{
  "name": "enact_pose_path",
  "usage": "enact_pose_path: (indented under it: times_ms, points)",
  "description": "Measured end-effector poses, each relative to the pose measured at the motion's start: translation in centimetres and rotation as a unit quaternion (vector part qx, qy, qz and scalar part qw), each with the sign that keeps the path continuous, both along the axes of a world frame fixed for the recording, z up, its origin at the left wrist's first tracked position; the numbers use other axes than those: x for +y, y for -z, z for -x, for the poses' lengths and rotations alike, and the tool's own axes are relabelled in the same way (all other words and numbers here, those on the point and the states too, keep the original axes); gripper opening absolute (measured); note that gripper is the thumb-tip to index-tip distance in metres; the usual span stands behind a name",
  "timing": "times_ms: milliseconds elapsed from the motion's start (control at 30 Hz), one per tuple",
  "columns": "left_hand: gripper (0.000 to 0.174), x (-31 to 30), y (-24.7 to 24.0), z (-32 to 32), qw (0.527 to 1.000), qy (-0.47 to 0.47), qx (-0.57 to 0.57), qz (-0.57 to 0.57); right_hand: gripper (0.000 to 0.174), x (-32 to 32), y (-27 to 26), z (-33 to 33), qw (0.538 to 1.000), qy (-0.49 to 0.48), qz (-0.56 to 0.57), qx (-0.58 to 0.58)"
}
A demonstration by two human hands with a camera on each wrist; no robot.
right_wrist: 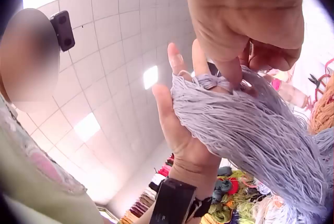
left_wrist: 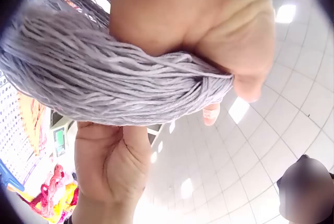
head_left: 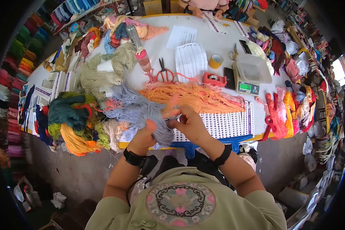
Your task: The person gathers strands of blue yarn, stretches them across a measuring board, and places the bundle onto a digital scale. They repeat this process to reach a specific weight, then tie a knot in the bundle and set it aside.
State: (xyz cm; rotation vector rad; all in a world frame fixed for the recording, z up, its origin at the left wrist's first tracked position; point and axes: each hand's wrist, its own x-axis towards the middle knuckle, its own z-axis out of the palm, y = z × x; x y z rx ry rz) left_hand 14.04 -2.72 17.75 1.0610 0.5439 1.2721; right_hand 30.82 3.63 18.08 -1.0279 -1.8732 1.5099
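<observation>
A blue-grey yarn hank lies across my left hand, between the raised thumb and the extended fingers. In the right wrist view, the left hand supports the hank from below, its fingertips showing past the tied end. My right hand pinches strands at that end with thumb and curled fingers; the right wrist view has this hand above the hank. The left wrist view shows the left hand over the yarn and the right hand below, its fingertips hidden behind the strands.
Orange yarn lies beyond the hands, over a dotted sheet. Black-bladed scissors, a tape dispenser and a scale stand farther back. Coloured hanks are heaped at left. Another person's hands are across the table.
</observation>
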Motion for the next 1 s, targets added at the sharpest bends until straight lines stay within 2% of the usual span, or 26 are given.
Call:
enact_pose_path:
  times_ms: [33, 100, 133, 167, 233, 333, 433, 500, 567, 667, 733, 867, 933, 1000]
  points:
    - [0.087, -0.2, -0.3, 0.2, 1.0, 0.0, 0.0, -0.006, 0.023, -0.1, 0.1, 0.1, 1.0, 0.0, -0.006, 0.0]
    - [0.076, -0.6, -0.8, 0.7, 0.998, -0.007, -0.068, 0.007, 0.015, -0.2, 0.1, 0.7, 0.966, -0.01, 0.142, 0.217]
    - [0.076, -0.7, -1.2, 0.8, 0.998, -0.007, -0.067, 0.003, 0.011, -0.2, -0.7, 0.1, 0.969, -0.029, 0.176, 0.169]
    - [0.077, -0.9, -1.5, 0.7, 0.997, -0.015, -0.078, 0.014, 0.011, -0.3, -1.4, 0.0, 0.97, -0.029, 0.173, 0.17]
    - [0.078, -1.0, -2.0, 0.9, 0.995, -0.023, -0.091, 0.023, 0.015, -0.3, -2.3, -0.1, 0.969, -0.065, 0.223, 0.082]
    - [0.079, -0.5, -2.6, 1.5, 0.994, -0.012, -0.104, 0.031, 0.019, -0.8, -2.7, -0.1, 0.978, -0.075, 0.163, 0.104]
    - [0.089, -0.3, -3.1, 1.3, 0.993, -0.012, -0.111, 0.031, 0.017, -0.2, -3.2, -0.8, 0.977, -0.06, 0.181, 0.101]
    - [0.081, 0.0, -3.7, 0.7, 0.984, 0.005, -0.171, 0.045, 0.017, 0.1, -3.4, -0.9, 0.976, -0.056, 0.167, 0.125]
    - [0.08, 0.5, -3.3, 0.4, 0.986, 0.005, -0.162, 0.025, 0.017, 0.6, -3.6, -1.2, 0.976, -0.052, 0.151, 0.148]
    - [0.078, 1.0, -3.3, 0.0, 0.989, 0.006, -0.149, 0.002, 0.018, 1.6, -4.1, -1.9, 0.98, -0.08, 0.137, 0.118]
    - [0.077, 1.5, -3.3, -0.1, 0.99, 0.008, -0.144, -0.002, 0.019, 2.4, -4.4, -2.8, 0.969, -0.143, 0.191, 0.058]
    - [0.078, 2.3, -3.3, -0.6, 0.984, 0.007, -0.176, 0.006, 0.02, 3.5, -3.4, -3.6, 0.971, -0.125, 0.192, 0.07]
    - [0.079, 2.6, -3.3, -1.0, 0.984, -0.001, -0.177, 0.012, 0.018, 4.1, -2.4, -3.6, 0.988, -0.071, 0.061, 0.122]
    - [0.082, 2.8, -3.2, -1.5, 0.98, -0.019, -0.194, 0.043, 0.018, 4.4, -2.0, -4.0, 0.985, -0.079, 0.087, 0.123]
